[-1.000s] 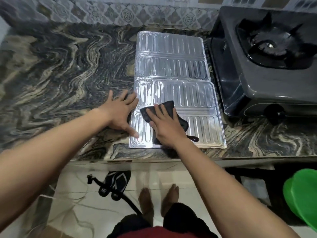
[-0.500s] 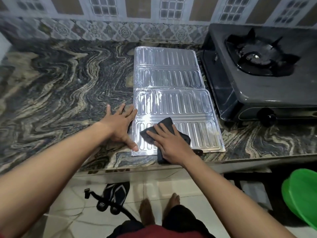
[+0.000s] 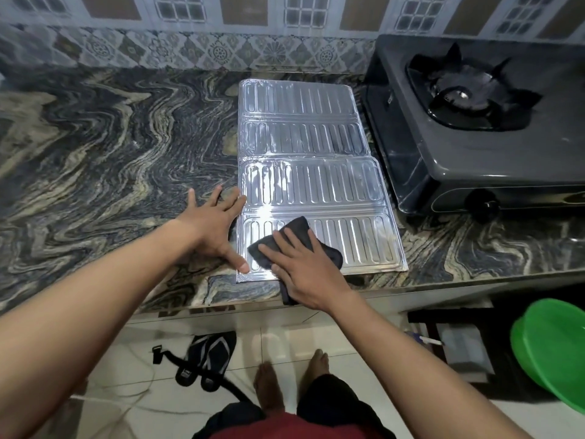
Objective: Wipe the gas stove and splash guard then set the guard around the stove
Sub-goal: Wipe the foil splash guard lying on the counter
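Head view: the splash guard [image 3: 310, 185] lies flat on the table [image 3: 110, 153], at nine o'clock of the gas stove [image 3: 474, 160]. I judge it light, thin and crease-prone, best lifted by its rims. My left hand [image 3: 210, 226] pins its edge and my right hand [image 3: 304, 270] presses the cloth [image 3: 297, 232], both flat-fingered.

One table [image 3: 95, 153] carried one gas stove [image 3: 474, 160], one splash guard [image 3: 304, 137] and one dark cloth [image 3: 299, 228]. The stove showed one burner [image 3: 465, 93] and one knob [image 3: 482, 204]. The guard lay as four ribbed strips, one behind another. Two hands were there, the left hand [image 3: 215, 226] and the right hand [image 3: 304, 270]. On the floor [image 3: 285, 327] were two bare feet [image 3: 267, 384], two sandals [image 3: 209, 359] and one black strap [image 3: 167, 356]. One green basin [image 3: 554, 350] sat at the right.
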Demonstrator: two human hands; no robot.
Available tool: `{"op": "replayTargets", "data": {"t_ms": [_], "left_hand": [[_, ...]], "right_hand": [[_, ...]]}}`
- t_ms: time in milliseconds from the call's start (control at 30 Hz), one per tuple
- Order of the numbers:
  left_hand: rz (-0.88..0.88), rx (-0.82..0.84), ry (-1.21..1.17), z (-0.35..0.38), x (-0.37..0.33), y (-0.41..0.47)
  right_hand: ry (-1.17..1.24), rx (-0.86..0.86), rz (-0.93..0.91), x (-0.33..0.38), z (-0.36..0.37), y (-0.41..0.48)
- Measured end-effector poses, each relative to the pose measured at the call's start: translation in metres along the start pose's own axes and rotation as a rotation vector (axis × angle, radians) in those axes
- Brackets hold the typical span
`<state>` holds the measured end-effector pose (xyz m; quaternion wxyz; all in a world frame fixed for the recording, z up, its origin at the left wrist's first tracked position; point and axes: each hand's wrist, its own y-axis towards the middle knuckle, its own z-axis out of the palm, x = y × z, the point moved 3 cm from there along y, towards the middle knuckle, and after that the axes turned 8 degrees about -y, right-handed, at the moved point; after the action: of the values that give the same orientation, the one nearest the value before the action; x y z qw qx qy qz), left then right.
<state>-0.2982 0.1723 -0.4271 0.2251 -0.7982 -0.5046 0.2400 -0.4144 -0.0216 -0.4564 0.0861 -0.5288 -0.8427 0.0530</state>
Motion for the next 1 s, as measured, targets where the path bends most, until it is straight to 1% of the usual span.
{"op": "replayTargets", "data": {"t_ms": [67,133,333,433,500,567,733,833,933,1000], "left_hand": [[0.006,-0.004,-0.005,0.001,0.000,0.001],[0.012,-0.010,-0.009,0.001,0.001,0.001],[0.032,-0.003,-0.069,0.002,0.002,0.002],[0.037,-0.005,-0.077,0.003,0.002,0.002],[0.041,-0.010,-0.080,0.003,0.001,0.001],[0.040,-0.013,-0.080,0.003,0.002,0.001],[0.028,-0.011,-0.093,0.003,0.002,0.001],[0.027,-0.017,-0.089,0.003,0.002,0.001],[0.035,-0.017,-0.098,0.004,0.004,0.003],[0.042,-0.023,-0.098,0.005,0.005,0.004]], "right_hand": [[0.000,0.006,0.024,-0.009,0.004,-0.012],[0.024,0.021,0.091,-0.028,0.004,-0.021],[0.080,0.006,0.434,-0.100,0.001,-0.049],[0.069,0.002,0.601,-0.107,0.000,-0.045],[0.060,0.005,0.653,-0.097,0.000,-0.035],[0.064,0.011,0.611,-0.078,-0.003,-0.025],[0.023,0.012,0.267,-0.010,-0.004,0.000],[0.018,0.012,0.114,0.004,0.000,-0.008],[0.040,0.021,0.093,-0.019,0.003,-0.030],[0.061,0.019,0.162,-0.047,0.004,-0.042]]}}
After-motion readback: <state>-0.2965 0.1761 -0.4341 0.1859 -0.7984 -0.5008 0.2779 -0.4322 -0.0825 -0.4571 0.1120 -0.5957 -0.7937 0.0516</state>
